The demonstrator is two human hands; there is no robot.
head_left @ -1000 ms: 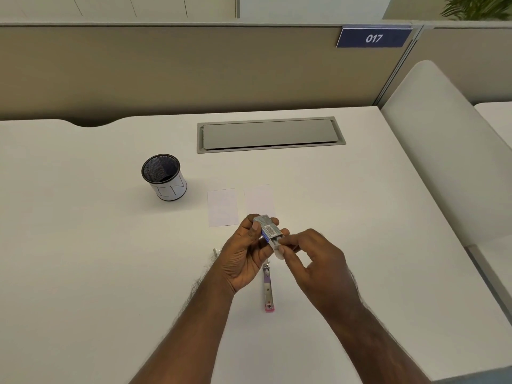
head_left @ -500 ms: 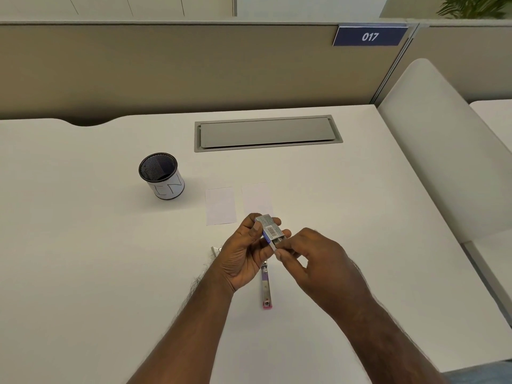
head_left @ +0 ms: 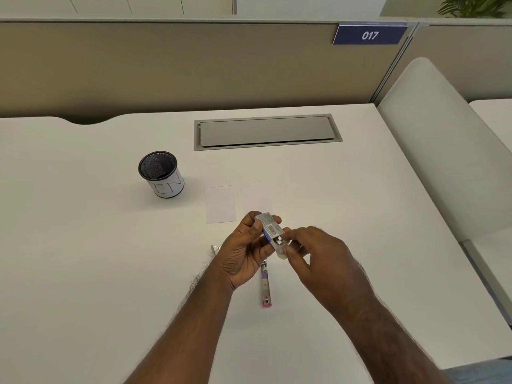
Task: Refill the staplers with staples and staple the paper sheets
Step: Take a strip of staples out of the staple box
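A: Item held?
B: Staple box [head_left: 269,226] — small cardboard sleeve, barcode up. Left hand [head_left: 243,253] gripped it, fingers curled round; right hand [head_left: 313,253] pinched the white inner tray [head_left: 280,249] jutting from its near end.

A: Stapler?
B: Pink-ended metal stapler [head_left: 266,286], flat on the desk directly beneath the hands, long axis running toward the person — both hands about equally near.

A: Paper?
B: Two small white paper sheets [head_left: 220,204] lay just beyond the hands, side by side.

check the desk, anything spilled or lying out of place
Nothing spilled. The two paper sheets lie flat side by side, the pen cup stands upright, and the opened stapler lies under the hands, awaiting staples.
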